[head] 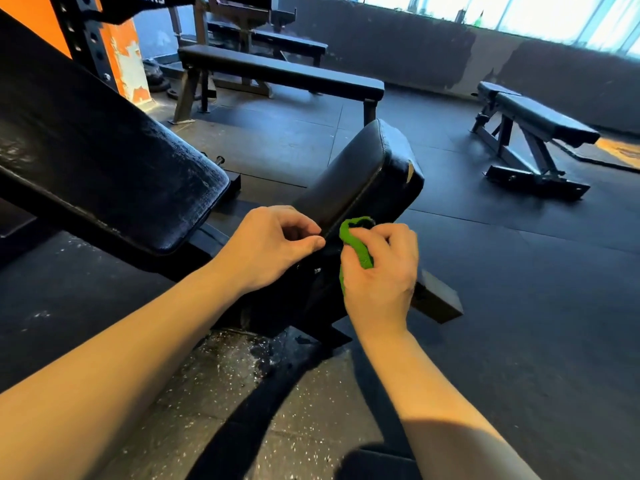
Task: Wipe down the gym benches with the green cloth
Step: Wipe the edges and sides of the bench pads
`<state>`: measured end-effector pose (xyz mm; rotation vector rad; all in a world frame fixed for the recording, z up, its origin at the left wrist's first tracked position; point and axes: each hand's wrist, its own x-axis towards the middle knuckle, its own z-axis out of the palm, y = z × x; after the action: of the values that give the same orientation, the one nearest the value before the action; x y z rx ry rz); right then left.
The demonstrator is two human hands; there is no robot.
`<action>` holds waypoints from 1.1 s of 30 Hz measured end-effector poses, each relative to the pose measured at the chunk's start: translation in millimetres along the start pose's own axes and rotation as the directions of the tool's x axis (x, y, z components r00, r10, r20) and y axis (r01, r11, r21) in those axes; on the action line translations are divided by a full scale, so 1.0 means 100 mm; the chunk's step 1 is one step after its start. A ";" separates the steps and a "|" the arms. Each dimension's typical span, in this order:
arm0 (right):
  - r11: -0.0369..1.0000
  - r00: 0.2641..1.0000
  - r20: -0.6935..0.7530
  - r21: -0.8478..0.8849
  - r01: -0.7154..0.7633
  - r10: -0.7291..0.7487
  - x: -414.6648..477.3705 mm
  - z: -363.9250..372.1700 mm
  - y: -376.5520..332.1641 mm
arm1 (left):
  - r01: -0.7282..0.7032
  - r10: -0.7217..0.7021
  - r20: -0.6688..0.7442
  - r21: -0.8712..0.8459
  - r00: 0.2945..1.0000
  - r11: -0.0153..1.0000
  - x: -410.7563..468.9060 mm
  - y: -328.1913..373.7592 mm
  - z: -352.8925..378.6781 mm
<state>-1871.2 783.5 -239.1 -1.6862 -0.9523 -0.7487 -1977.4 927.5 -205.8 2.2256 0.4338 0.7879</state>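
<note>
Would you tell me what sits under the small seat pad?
A black metal frame on the floor. The right hand gripping the green cloth hides its joint with the seat pad.

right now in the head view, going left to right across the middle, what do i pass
inclined back pad → left hand → green cloth, gripped by the right hand → adjustable bench at far right
</note>
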 end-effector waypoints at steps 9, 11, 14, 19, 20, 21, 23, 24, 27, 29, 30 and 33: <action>1.000 1.000 -0.022 -0.025 -0.006 0.005 0.31 -0.07 -0.04 | 0.001 -0.003 -0.032 -0.042 0.999 0.999 -0.01 -0.01 0.02; 1.000 0.999 -0.032 -0.013 -0.003 0.003 0.29 -0.05 -0.05 | 0.002 -0.003 -0.027 -0.038 1.000 0.999 -0.01 -0.01 0.03; 1.000 0.997 0.071 -0.007 0.023 -0.023 0.01 -0.01 -0.07 | 0.000 0.000 -0.016 -0.024 1.000 1.000 -0.02 -0.01 0.03; 1.000 0.999 0.045 -0.025 -0.010 0.011 0.30 -0.18 -0.09 | 0.019 -0.019 -0.042 -0.011 0.999 1.000 -0.03 0.00 0.04; 0.999 0.999 0.003 -0.019 -0.047 0.047 0.44 -0.22 -0.08 | 0.020 -0.020 -0.044 -0.001 0.999 1.000 -0.03 0.01 0.04; 0.998 0.998 -0.021 -0.017 -0.066 0.066 0.54 -0.24 -0.07 | 0.021 -0.021 -0.045 0.005 0.999 1.000 -0.03 0.02 0.05; 0.999 0.999 -0.024 -0.017 -0.040 0.039 0.54 -0.22 -0.05 | 0.016 -0.015 -0.045 0.015 0.999 1.000 -0.03 0.03 0.05; 1.000 1.000 -0.003 -0.013 -0.008 0.008 0.44 -0.18 -0.05 | 0.014 -0.013 -0.045 0.016 0.999 1.000 -0.02 0.03 0.05; 0.998 0.986 0.154 -0.013 0.063 -0.061 0.00 -0.08 -0.07 | 0.011 -0.010 -0.040 0.012 0.999 1.000 -0.03 0.03 0.05; 0.997 0.970 0.236 -0.034 0.069 -0.059 -0.10 -0.08 -0.08 | 0.010 -0.010 -0.040 0.009 0.999 1.000 -0.04 0.03 0.05; 0.997 0.970 0.234 -0.034 0.069 -0.059 -0.04 -0.10 -0.08 | 0.009 -0.009 -0.043 0.005 0.999 1.000 -0.04 0.02 0.04; 0.999 0.997 0.075 -0.029 0.029 -0.026 0.33 -0.19 -0.08 | 0.004 -0.004 -0.041 -0.003 0.999 1.000 -0.03 0.03 0.04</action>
<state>-1862.5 774.8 -202.2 -1.7406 -1.0228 -0.7250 -1976.5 922.3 -207.1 2.2082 0.4564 0.8327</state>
